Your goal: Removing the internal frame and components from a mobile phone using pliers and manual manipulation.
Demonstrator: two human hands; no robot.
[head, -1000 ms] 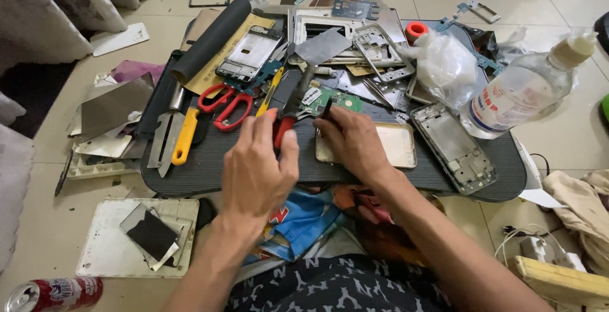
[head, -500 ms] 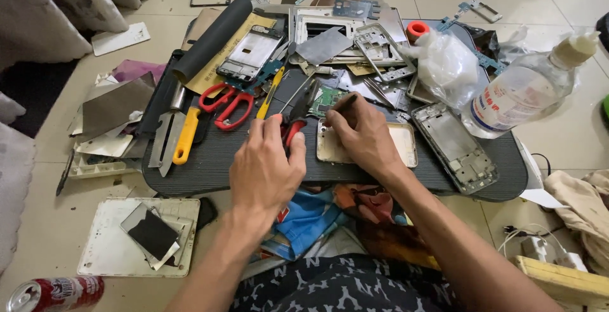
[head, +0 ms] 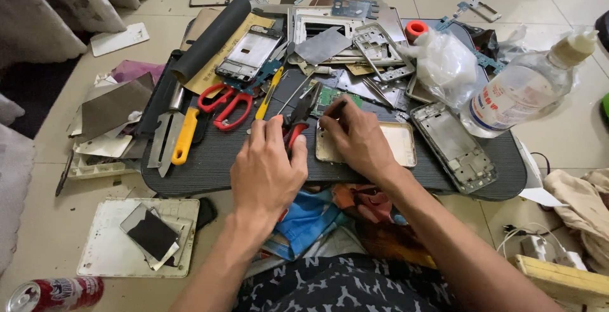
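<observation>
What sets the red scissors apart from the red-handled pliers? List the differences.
The red scissors lie untouched on the dark tray; the red-handled pliers are gripped by the left hand. The scissors have loop handles in full view; the pliers' handles are mostly hidden under that hand. The scissors lie left of the pliers. Both have red handles and rest on the tray.
</observation>
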